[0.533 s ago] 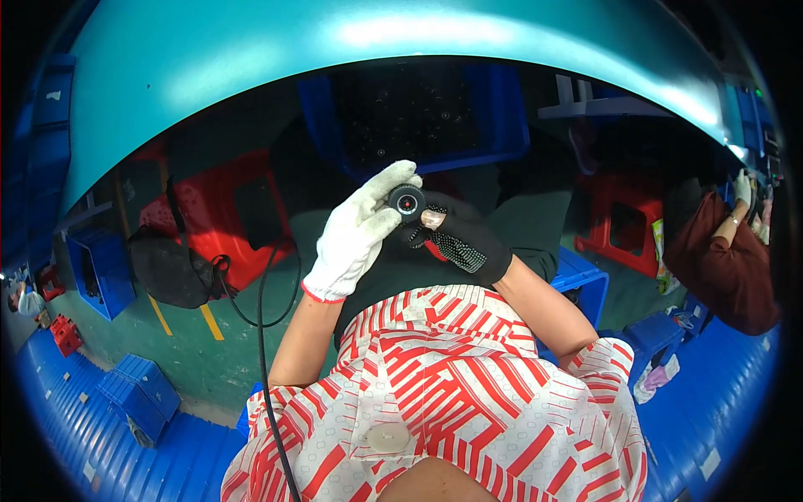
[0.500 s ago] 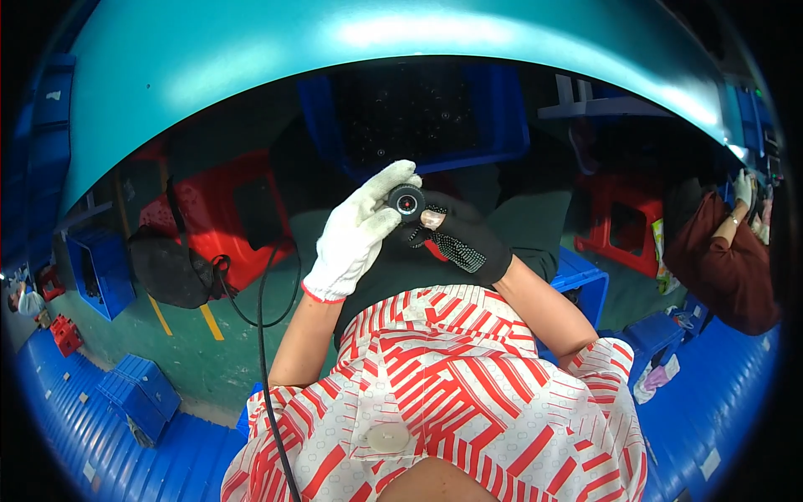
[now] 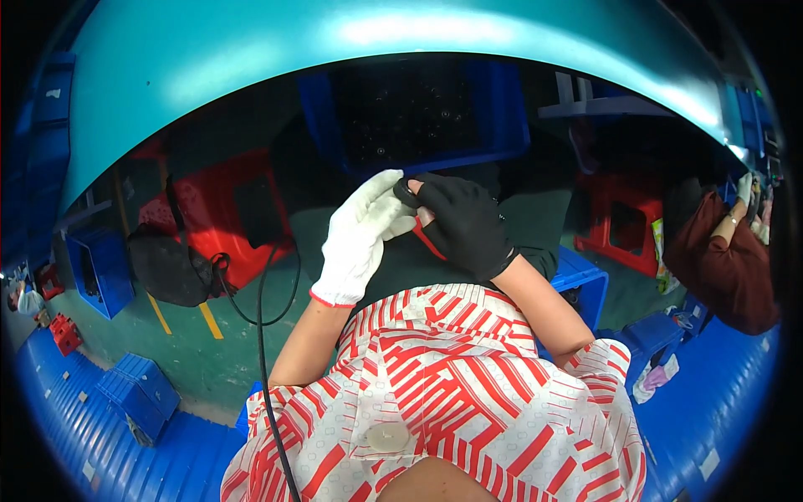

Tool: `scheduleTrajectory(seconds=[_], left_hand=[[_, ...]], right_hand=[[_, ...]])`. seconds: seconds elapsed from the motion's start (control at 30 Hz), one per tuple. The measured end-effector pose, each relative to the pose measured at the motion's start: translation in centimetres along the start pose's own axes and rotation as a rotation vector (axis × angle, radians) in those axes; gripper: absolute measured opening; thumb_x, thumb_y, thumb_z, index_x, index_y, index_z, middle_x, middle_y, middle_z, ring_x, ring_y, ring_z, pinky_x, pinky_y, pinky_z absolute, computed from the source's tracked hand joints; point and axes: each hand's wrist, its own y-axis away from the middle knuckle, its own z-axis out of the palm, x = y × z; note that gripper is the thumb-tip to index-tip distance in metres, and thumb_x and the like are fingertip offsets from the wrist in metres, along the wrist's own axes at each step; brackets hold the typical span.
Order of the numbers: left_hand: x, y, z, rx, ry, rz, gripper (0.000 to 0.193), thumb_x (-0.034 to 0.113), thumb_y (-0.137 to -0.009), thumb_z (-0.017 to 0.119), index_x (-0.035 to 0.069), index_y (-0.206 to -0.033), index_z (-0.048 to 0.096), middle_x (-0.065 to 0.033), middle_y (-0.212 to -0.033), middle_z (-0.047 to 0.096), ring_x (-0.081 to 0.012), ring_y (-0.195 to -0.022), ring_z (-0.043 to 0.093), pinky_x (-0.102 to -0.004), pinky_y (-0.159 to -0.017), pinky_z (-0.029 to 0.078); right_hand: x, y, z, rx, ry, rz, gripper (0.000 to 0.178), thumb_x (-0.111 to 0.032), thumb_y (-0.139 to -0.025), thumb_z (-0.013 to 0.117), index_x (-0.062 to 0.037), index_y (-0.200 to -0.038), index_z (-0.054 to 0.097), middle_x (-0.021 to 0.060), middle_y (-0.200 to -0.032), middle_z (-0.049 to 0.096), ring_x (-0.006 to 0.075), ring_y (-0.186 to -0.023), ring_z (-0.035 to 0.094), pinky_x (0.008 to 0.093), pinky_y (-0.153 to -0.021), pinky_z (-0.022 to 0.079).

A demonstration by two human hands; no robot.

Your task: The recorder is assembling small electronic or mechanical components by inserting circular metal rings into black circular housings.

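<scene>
Between my hands is a small round black part (image 3: 406, 194), now turned edge-on so that its ringed face is mostly hidden. My left hand (image 3: 361, 234), in a white knit glove with a red cuff, is closed with its fingertips against the part's left side. My right hand (image 3: 462, 221), in a black glove that leaves the thumb and a fingertip bare, pinches the part from the right. Just beyond the hands sits a blue bin (image 3: 497, 156) with many small dark pieces inside, too dim to make out.
A teal tabletop (image 3: 251, 63) curves across the far side. Red stools (image 3: 242, 243) stand left and right, a black bag (image 3: 171, 263) hanging at the left one. A black cable (image 3: 262, 351) runs down my left side. Blue crates (image 3: 138, 393) stand around; a co-worker (image 3: 723, 259) sits at right.
The part has turned from face-up to edge-on. My right hand has rolled over, its back now up, and its fingers have come over the part. My left hand has shifted slightly right.
</scene>
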Motion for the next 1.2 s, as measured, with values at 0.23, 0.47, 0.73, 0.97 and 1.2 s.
scheduleTrajectory(seconds=[0.23,0.47,0.73,0.97,1.2], left_hand=[[0.1,-0.5,-0.2,-0.156,0.171,0.009,0.035,-0.001,-0.089,0.050,-0.004,-0.124,0.048,-0.0180,-0.117,0.057,-0.0257,-0.094,0.065,-0.0354,-0.087,0.054],[0.2,-0.6,-0.1,-0.116,0.180,0.010,0.043,0.006,-0.083,0.066,-0.003,-0.122,0.050,-0.0188,-0.114,0.057,-0.0302,-0.096,0.064,-0.0387,-0.081,0.058],[-0.3,-0.6,-0.6,-0.100,0.159,0.001,0.043,0.006,-0.083,0.066,-0.002,-0.122,0.051,-0.0182,-0.115,0.056,-0.0284,-0.098,0.064,-0.0373,-0.083,0.057],[-0.3,-0.5,-0.6,-0.068,0.159,0.002,0.042,0.005,-0.083,0.065,-0.002,-0.122,0.051,-0.0176,-0.115,0.056,-0.0271,-0.101,0.062,-0.0367,-0.084,0.057],[0.1,-0.8,0.7,-0.056,0.147,-0.014,0.037,0.002,-0.090,0.053,-0.005,-0.126,0.046,-0.0164,-0.118,0.055,-0.0240,-0.108,0.057,-0.0364,-0.090,0.053]], right_hand=[[0.0,0.1,0.1,0.082,-0.243,0.030,0.039,-0.005,-0.077,0.067,-0.0046,-0.114,0.057,0.0131,-0.108,0.059,0.0306,-0.096,0.059,0.0355,-0.080,0.049],[0.4,0.2,0.6,0.088,-0.395,0.102,0.040,-0.003,-0.077,0.068,-0.0035,-0.115,0.056,0.0149,-0.109,0.059,0.0291,-0.099,0.059,0.0337,-0.082,0.049],[0.5,0.6,0.5,0.028,-0.542,0.198,0.045,-0.004,-0.080,0.068,-0.0031,-0.123,0.053,0.0135,-0.117,0.057,0.0244,-0.105,0.059,0.0319,-0.089,0.048],[0.4,0.4,0.6,0.010,-0.578,0.240,0.045,-0.004,-0.080,0.068,-0.0029,-0.122,0.053,0.0129,-0.116,0.057,0.0238,-0.106,0.059,0.0312,-0.090,0.048],[1.3,-0.2,0.7,0.086,-0.493,0.163,0.039,-0.008,-0.076,0.069,-0.0023,-0.113,0.057,0.0152,-0.105,0.058,0.0291,-0.098,0.059,0.0344,-0.083,0.048]])
